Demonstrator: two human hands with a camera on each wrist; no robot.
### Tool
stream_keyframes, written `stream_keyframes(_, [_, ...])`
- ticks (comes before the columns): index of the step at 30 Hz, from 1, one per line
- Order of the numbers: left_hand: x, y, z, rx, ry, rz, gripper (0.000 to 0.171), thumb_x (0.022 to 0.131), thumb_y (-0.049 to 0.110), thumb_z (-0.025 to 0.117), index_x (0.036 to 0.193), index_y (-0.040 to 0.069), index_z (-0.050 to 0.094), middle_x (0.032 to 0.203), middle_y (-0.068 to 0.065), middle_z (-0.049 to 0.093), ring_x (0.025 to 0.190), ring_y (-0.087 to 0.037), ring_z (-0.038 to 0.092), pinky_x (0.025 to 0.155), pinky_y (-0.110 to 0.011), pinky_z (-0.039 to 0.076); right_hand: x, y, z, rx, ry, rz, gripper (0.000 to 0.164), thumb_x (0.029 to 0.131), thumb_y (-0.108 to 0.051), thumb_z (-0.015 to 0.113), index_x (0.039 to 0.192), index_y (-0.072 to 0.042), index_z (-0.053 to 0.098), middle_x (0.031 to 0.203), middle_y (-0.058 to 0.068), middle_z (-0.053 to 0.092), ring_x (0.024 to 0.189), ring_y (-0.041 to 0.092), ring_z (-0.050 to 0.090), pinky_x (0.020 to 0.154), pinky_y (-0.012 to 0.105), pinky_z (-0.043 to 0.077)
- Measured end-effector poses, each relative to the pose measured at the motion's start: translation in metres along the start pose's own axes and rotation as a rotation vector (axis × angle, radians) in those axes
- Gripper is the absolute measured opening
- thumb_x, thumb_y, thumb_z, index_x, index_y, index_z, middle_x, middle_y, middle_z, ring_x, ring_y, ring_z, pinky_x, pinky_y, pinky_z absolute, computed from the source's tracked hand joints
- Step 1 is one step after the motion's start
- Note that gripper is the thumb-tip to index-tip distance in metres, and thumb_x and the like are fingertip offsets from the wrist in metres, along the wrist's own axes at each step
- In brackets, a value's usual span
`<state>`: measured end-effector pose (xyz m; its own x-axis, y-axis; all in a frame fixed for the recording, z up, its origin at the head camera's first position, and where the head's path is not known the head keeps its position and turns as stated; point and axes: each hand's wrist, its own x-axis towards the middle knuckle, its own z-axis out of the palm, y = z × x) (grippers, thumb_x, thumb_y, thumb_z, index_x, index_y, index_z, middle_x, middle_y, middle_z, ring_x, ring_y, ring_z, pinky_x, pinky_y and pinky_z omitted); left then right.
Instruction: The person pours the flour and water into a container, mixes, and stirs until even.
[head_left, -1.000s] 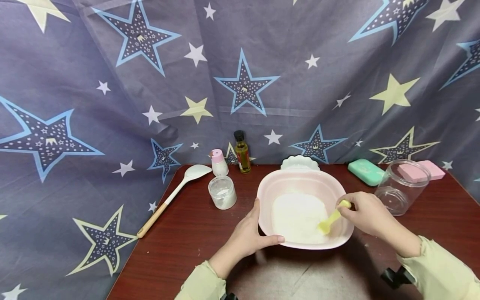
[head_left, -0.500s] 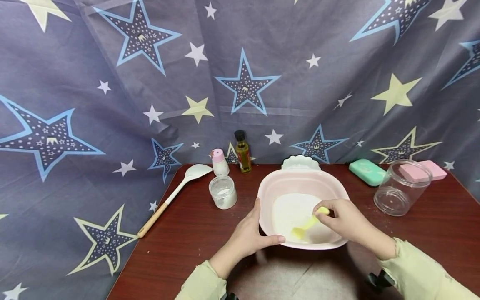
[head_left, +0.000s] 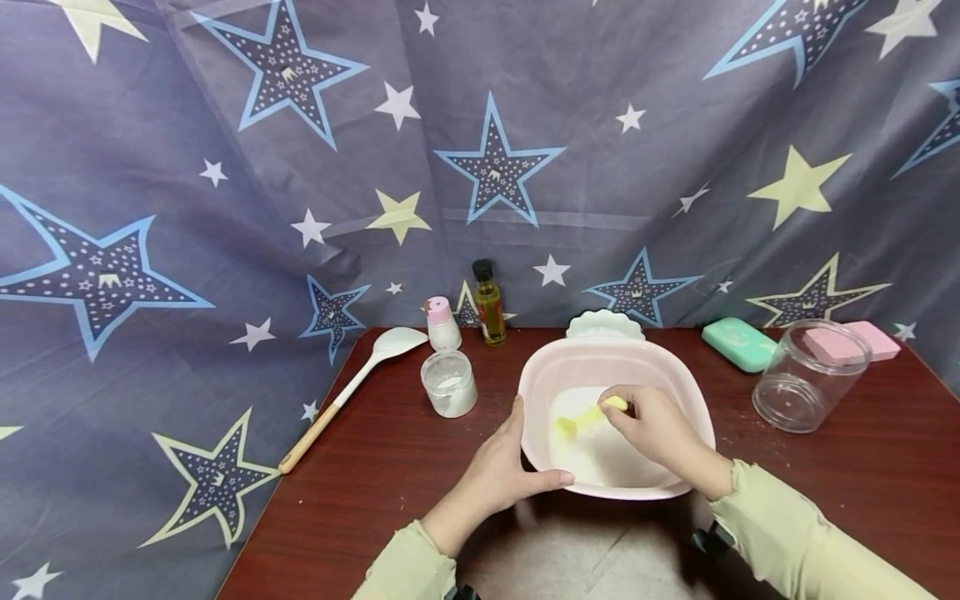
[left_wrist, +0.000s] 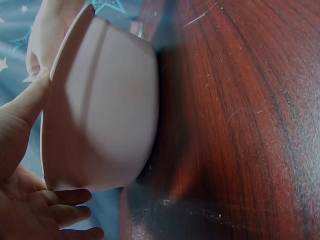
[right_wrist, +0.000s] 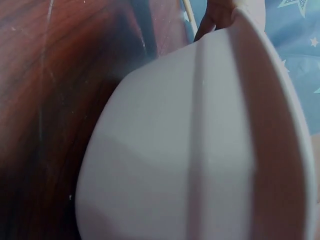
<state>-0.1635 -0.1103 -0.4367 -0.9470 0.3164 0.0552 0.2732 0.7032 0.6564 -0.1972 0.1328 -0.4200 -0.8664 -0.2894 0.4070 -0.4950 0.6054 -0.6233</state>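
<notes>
A pale pink basin (head_left: 600, 365) stands on the table with smooth white contents (head_left: 626, 467) inside. My left hand (head_left: 491, 468) steadies its near left corner, thumb on the front rim and straight fingers along the left side. In the left wrist view, those fingers (left_wrist: 70, 215) show beside the basin's outer wall (left_wrist: 112, 100). My right hand (head_left: 660, 429) reaches over the basin and pinches the handle of a small yellow spoon (head_left: 588, 417). The spoon's head points left, down at the white contents. The right wrist view is mostly filled by the basin's outside (right_wrist: 160, 150).
Left of the basin are an open jar of white powder (head_left: 450, 392), a pink-capped shaker (head_left: 444, 327), an oil bottle (head_left: 491, 312) and a long white ladle (head_left: 360, 375). Behind stands a scalloped white object (head_left: 604, 323). At right are a clear jar (head_left: 802, 383), green box (head_left: 741, 344) and pink block (head_left: 870, 340).
My right hand has swept the yellow spoon leftward across the basin, from the right side to the left part of the white contents. The left hand has stayed on the rim.
</notes>
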Motion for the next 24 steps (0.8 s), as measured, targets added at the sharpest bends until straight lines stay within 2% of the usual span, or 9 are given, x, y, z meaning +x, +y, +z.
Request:
stream_keyframes(3, [-0.001, 0.000, 0.000, 0.000, 0.000, 0.007, 0.123, 0.070, 0.060, 0.080, 0.155, 0.000, 0.014, 0.155, -0.018, 0.029, 0.136, -0.029, 0.039, 0.106, -0.046, 0.037, 0.005, 0.003, 0.000, -0.055, 0.051, 0.015, 0.006, 0.086, 0.000, 0.066, 0.086, -0.002, 0.072, 0.073, -0.002, 0.065, 0.057, 0.005, 0.042, 0.058, 0.025, 0.042])
stream_keyframes(10, [-0.001, 0.000, -0.002, 0.004, 0.000, -0.002, 0.123, 0.069, 0.059, 0.080, 0.155, 0.000, 0.014, 0.155, -0.019, 0.030, 0.137, -0.030, 0.038, 0.107, -0.046, 0.037, 0.010, 0.012, -0.014, -0.221, 0.130, 0.084, 0.011, 0.083, -0.001, 0.061, 0.080, -0.005, 0.071, 0.054, -0.005, 0.051, 0.055, 0.015, 0.045, 0.056, 0.036, 0.041])
stream_keyframes(13, [-0.001, 0.000, -0.002, 0.006, 0.003, 0.002, 0.123, 0.069, 0.059, 0.080, 0.155, 0.000, 0.014, 0.155, -0.019, 0.030, 0.136, -0.030, 0.039, 0.106, -0.047, 0.037, 0.008, 0.017, -0.024, -0.274, 0.149, 0.111, 0.011, 0.083, -0.003, 0.061, 0.083, -0.004, 0.072, 0.057, -0.002, 0.057, 0.056, 0.023, 0.051, 0.058, 0.044, 0.043])
stream_keyframes(18, [-0.001, 0.000, -0.001, 0.004, 0.003, -0.002, 0.123, 0.069, 0.059, 0.080, 0.155, 0.001, 0.014, 0.155, -0.018, 0.029, 0.137, -0.029, 0.038, 0.106, -0.046, 0.037, 0.001, 0.024, -0.040, -0.319, 0.142, 0.147, 0.013, 0.083, -0.004, 0.060, 0.086, -0.002, 0.073, 0.066, 0.006, 0.065, 0.059, 0.030, 0.057, 0.060, 0.051, 0.044])
stream_keyframes(24, [-0.001, 0.000, 0.000, 0.006, 0.003, -0.007, 0.124, 0.069, 0.060, 0.080, 0.155, 0.000, 0.014, 0.155, -0.018, 0.029, 0.137, -0.030, 0.038, 0.106, -0.047, 0.037, -0.007, 0.022, -0.060, -0.337, 0.076, 0.167, 0.012, 0.083, -0.004, 0.060, 0.086, -0.001, 0.072, 0.071, 0.006, 0.065, 0.059, 0.024, 0.055, 0.056, 0.046, 0.045])
